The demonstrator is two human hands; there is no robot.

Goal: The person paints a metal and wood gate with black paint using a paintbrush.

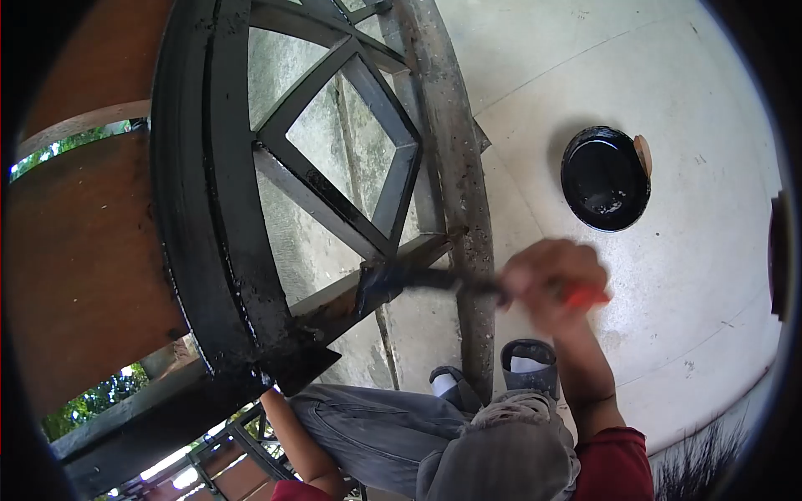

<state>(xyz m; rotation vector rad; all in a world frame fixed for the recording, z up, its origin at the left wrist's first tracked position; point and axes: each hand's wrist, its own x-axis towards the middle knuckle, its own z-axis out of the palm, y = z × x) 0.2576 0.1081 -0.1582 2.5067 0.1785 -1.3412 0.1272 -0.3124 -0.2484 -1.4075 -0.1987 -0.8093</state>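
Observation:
My right hand [555, 280], blurred by motion, is closed around a paintbrush [439, 279] with an orange-red handle end. Its dark bristles touch a lower bar [347, 301] of the black metal frame [238, 209], just below the diamond-shaped piece [334, 196]. Brownish patches show on that bar, while much of the frame is glossy black. My left forearm [296, 438] reaches up to the frame's lower corner [309, 363]. Behind that corner my left hand is hidden, so its fingers do not show.
A black bowl [606, 179] of dark liquid stands on the pale floor [668, 292] at right, a tan piece at its rim. A long speckled dark bar [468, 209] runs beside the frame. Brown panels [88, 267] are at left. My sandalled feet [530, 359] are below.

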